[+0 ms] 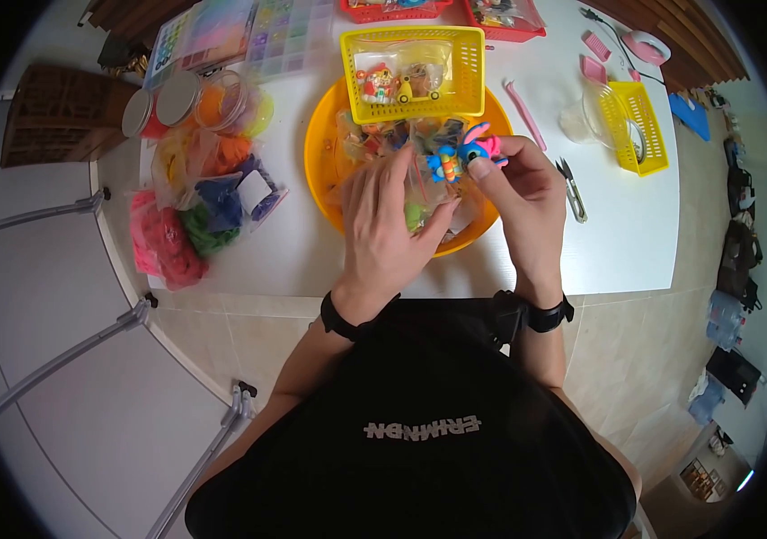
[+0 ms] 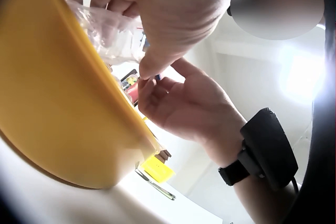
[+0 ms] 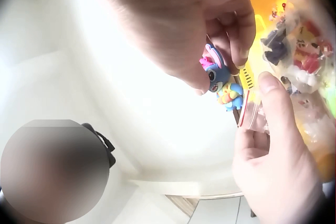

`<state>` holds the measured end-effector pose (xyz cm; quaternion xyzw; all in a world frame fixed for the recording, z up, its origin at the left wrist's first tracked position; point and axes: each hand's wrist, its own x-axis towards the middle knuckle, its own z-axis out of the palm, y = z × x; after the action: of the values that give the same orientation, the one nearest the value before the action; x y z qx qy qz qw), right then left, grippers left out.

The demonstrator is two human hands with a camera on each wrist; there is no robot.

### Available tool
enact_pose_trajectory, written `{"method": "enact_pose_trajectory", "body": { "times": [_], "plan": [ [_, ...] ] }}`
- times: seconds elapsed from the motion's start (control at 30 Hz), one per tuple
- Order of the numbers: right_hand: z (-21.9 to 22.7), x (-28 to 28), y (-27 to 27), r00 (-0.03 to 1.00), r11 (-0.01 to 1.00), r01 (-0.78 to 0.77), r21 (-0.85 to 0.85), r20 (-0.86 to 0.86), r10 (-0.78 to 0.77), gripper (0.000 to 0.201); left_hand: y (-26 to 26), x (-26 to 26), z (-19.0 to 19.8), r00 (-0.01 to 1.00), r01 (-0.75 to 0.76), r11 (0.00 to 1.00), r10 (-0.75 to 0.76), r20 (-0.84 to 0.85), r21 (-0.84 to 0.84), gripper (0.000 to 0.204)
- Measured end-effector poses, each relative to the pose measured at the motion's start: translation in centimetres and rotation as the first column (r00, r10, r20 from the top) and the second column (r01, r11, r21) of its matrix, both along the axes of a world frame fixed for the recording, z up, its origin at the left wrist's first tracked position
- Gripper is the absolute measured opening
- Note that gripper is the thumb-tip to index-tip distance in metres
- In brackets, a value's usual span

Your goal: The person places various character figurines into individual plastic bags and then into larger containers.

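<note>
A blue long-eared toy figurine (image 1: 475, 154) with pink and yellow-orange parts is pinched by the head between the thumb and fingers of my right hand (image 1: 532, 198). My left hand (image 1: 376, 216) holds a clear zip bag (image 2: 107, 32), with its red-edged opening (image 3: 247, 109) close below the figurine in the right wrist view. Both hands are over a round orange-yellow basin (image 1: 316, 166). Inside it lie several small bagged toys, such as a dark blue one (image 3: 275, 48) and a red and white one (image 3: 310, 50).
A yellow basket (image 1: 478, 63) with bagged toys stands at the basin's far side. To the right are snips (image 1: 572, 190), a pink stick (image 1: 524, 115) and another yellow basket (image 1: 655, 154). Coloured bags (image 1: 163, 238), jars (image 1: 178, 97) and divided boxes (image 1: 289, 36) occupy the left.
</note>
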<state>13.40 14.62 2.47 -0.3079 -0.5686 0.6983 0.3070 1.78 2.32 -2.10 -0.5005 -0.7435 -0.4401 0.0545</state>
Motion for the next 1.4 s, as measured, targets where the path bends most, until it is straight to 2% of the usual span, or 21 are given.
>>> {"method": "enact_pose_trajectory", "body": {
  "times": [0.03,0.13,0.33,0.43,0.53,0.63,0.93,1.13,1.23,1.33,1.4],
  "plan": [
    [0.1,0.0,-0.1,1.000,1.000,-0.011,0.020,0.004,0.011,0.026,0.0,-0.1,0.0,1.000,0.012,1.000,-0.012,-0.008,0.022,0.074],
    [0.8,-0.1,-0.5,0.980,0.951,-0.032,0.309,0.196,-0.031,0.031,-0.1,-0.2,0.4,1.000,0.028,0.999,-0.028,-0.010,0.046,0.072],
    [2.5,-0.1,-1.3,0.935,0.814,-0.176,0.554,0.354,-0.039,0.035,-0.4,-0.3,0.2,0.997,0.077,0.992,-0.077,-0.004,0.098,0.073],
    [2.7,-0.2,-1.6,0.931,0.813,-0.186,0.552,0.364,-0.034,0.036,-0.4,-0.2,0.0,0.996,0.087,0.986,-0.090,0.016,0.140,0.071],
    [2.6,-0.4,-1.9,0.937,0.762,-0.172,0.624,0.343,-0.070,0.033,-0.5,-0.1,0.3,0.993,0.081,0.985,-0.092,0.067,0.151,0.069],
    [2.8,-0.4,-2.2,0.942,0.773,-0.172,0.611,0.331,-0.052,0.027,-0.5,0.0,0.3,0.993,0.066,0.980,-0.082,0.079,0.189,0.070],
    [1.7,-0.5,-2.1,0.954,0.666,-0.159,0.729,0.288,-0.088,0.015,-0.4,0.2,0.5,0.989,0.066,0.974,-0.092,0.113,0.216,0.072],
    [1.1,-0.9,-2.7,0.960,0.759,-0.108,0.642,0.265,-0.087,0.014,-0.3,0.1,0.4,0.986,0.080,0.969,-0.111,0.122,0.232,0.072],
    [1.4,-1.1,-3.2,0.953,0.829,-0.134,0.542,0.299,-0.041,0.013,-0.3,0.1,0.5,0.991,0.073,0.970,-0.097,0.096,0.233,0.071],
    [1.0,-1.0,-2.8,0.907,0.808,-0.276,0.520,0.418,0.041,0.011,-0.6,0.2,0.3,0.985,0.087,0.974,-0.115,0.127,0.208,0.070],
    [0.6,-1.2,-2.7,0.922,0.765,-0.263,0.588,0.386,0.021,0.010,-0.6,0.2,-0.1,0.986,0.100,0.975,-0.124,0.114,0.198,0.074]
  ]
}}
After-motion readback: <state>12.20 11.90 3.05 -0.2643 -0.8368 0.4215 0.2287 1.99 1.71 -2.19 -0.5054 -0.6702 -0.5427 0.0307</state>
